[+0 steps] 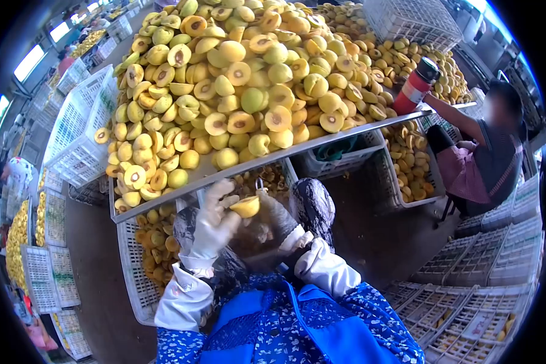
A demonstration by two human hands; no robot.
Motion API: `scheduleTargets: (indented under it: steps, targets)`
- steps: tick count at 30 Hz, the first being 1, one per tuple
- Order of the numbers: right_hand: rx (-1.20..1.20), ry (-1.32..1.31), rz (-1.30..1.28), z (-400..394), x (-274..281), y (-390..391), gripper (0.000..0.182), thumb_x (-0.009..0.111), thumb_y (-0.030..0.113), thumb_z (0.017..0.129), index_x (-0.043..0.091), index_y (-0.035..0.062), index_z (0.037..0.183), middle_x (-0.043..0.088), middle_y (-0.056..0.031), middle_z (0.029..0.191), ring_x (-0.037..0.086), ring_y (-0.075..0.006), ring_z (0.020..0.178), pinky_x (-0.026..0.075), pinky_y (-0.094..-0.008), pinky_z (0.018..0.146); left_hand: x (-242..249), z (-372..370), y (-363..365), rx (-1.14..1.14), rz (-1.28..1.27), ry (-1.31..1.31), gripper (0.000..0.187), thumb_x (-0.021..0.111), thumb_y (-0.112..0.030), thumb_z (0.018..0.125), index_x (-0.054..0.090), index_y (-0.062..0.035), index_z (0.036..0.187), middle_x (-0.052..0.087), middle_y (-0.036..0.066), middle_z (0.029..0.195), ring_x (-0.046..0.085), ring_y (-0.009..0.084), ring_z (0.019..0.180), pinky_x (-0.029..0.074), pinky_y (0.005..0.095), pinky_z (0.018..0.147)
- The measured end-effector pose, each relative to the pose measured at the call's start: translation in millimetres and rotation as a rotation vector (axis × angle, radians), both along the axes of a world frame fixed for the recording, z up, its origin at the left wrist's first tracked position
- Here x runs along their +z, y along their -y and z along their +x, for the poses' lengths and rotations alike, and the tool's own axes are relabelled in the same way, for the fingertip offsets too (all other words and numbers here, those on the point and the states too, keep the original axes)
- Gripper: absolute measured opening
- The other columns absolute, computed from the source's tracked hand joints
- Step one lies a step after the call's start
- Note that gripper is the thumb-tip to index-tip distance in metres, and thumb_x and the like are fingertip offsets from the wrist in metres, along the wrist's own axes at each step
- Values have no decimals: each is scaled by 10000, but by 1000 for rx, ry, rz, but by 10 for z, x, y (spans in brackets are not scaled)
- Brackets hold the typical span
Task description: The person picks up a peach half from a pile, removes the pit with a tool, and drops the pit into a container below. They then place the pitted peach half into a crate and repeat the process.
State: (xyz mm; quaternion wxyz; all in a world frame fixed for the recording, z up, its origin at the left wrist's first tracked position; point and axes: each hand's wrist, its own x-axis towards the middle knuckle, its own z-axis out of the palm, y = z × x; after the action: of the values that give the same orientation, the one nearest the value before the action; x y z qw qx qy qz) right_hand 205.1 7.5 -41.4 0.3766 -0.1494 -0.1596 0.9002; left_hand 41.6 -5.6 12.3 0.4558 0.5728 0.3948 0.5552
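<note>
My left hand (211, 223), in a whitish glove, holds a yellow peach half (246, 207) at its fingertips, above my lap. Close by on the right, my gloved right hand (278, 219) is closed around a small tool with a metal loop tip (259, 184). Its fingers are partly blurred, and most of the tool's handle is hidden. Just beyond both hands, a large heap of peach halves (239, 73) covers a metal-edged table (261, 156). Many halves show brown pit hollows.
A white crate (130, 267) with peach halves stands at my left, below the table edge. Another crate (434, 182) of halves is on the right. A seated person (491, 145) reaches to a red flask (414, 88). Stacked crates (467, 291) line the lower right.
</note>
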Motion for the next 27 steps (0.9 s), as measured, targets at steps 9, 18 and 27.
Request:
scheduleTargets:
  steps: [9, 18, 27]
  targets:
    - [-444, 470, 363, -96, -61, 56, 357, 564, 384, 893, 527, 122, 1133, 635, -51, 960, 613, -190, 758, 491, -319, 613, 151, 473, 291, 269, -132, -33, 505, 443, -467, 939, 575, -4, 1091, 619, 64, 984, 580, 125, 888, 455, 257, 809]
    - [-454, 1511, 895, 165, 68, 198, 360, 498, 394, 902, 477, 56, 1023, 599, -250, 687, 591, -433, 656, 440, -514, 568, -372, 313, 85, 120, -448, 557, 470, 463, -416, 940, 502, -17, 1187, 610, 90, 959, 595, 155, 848, 484, 280, 791]
    - [-240, 1609, 884, 63, 53, 440, 274, 478, 323, 924, 482, 53, 967, 574, -226, 619, 572, -418, 582, 423, -512, 506, -711, 397, 55, 54, -418, 708, 470, 528, -390, 891, 503, -7, 1161, 607, 117, 932, 612, 190, 803, 517, 276, 706]
